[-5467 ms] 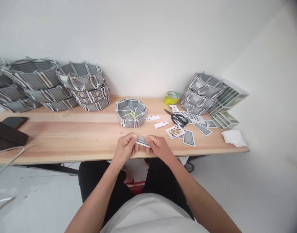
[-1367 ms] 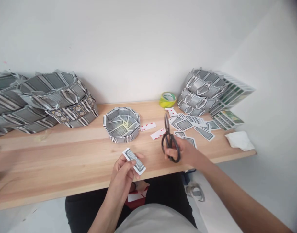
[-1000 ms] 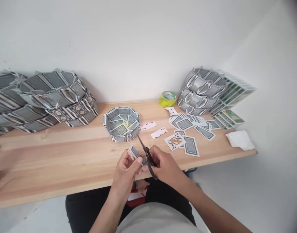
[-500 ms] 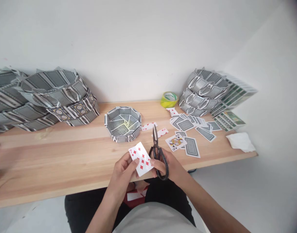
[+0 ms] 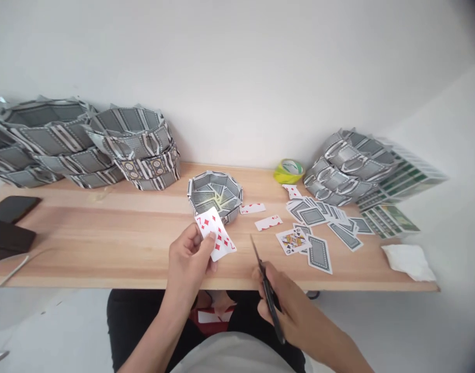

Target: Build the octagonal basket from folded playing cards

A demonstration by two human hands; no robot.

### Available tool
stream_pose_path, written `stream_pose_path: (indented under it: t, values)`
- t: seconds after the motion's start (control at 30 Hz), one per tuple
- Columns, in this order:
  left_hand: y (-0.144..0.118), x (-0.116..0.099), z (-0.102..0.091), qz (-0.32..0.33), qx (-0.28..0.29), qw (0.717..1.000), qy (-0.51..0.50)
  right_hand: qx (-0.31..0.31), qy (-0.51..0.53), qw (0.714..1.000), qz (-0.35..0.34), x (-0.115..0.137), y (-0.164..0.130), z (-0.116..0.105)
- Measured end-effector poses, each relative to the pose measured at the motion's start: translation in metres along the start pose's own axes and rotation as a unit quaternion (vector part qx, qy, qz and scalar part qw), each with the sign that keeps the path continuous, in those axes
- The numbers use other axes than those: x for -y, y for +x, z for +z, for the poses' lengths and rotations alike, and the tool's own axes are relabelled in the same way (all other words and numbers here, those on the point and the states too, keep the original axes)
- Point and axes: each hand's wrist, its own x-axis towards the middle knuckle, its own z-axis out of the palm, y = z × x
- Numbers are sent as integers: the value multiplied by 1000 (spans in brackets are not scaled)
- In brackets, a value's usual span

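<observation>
Between thumb and fingers, my left hand (image 5: 190, 254) pinches a playing card (image 5: 214, 228), the seven of diamonds, face up and slightly creased along its length. My right hand (image 5: 284, 305) grips black-handled scissors (image 5: 266, 285), turned edge-on with the tip pointing away from me; the blades look closed. The card and scissors are apart. Just behind the card sits a low round basket (image 5: 216, 194) of folded cards, its near rim partly covered by the card. Two cut card strips (image 5: 268, 223) lie to its right.
Taller card baskets (image 5: 136, 150) stand along the wall at left, another basket (image 5: 349, 166) at right. Yellow tape (image 5: 289, 171), scattered cards (image 5: 318, 254), green-and-white boxes (image 5: 392, 220) and a white tissue packet (image 5: 408, 261) lie right. A dark phone (image 5: 15, 208) lies far left.
My right hand has drawn back from the card, turning the scissors edge-on. My left hand alone now holds the card, slightly farther left. The view has shifted left.
</observation>
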Motion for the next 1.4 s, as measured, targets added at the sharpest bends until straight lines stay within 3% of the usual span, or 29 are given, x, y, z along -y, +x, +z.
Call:
stream_pose_path:
  t: [0.2,0.57,0.73,0.93,1.2,1.4]
  values:
    - [-2,-6,1,-1,12,999,-34,69,10,997,11,16,-11,3]
    - [-10,5,8,-10,78,997,-21,60,83,995,-10,15,3,20]
    - [-11,6,9,-20,74,997,-12,98,147,984,16,13,1,19]
    - [-12,6,9,-30,76,997,-3,133,149,979,-31,11,-2,14]
    - [-11,7,8,-49,72,996,17,129,127,982,-46,11,-1,11]
    - [-11,11,9,-62,82,994,23,129,169,977,-15,8,1,17]
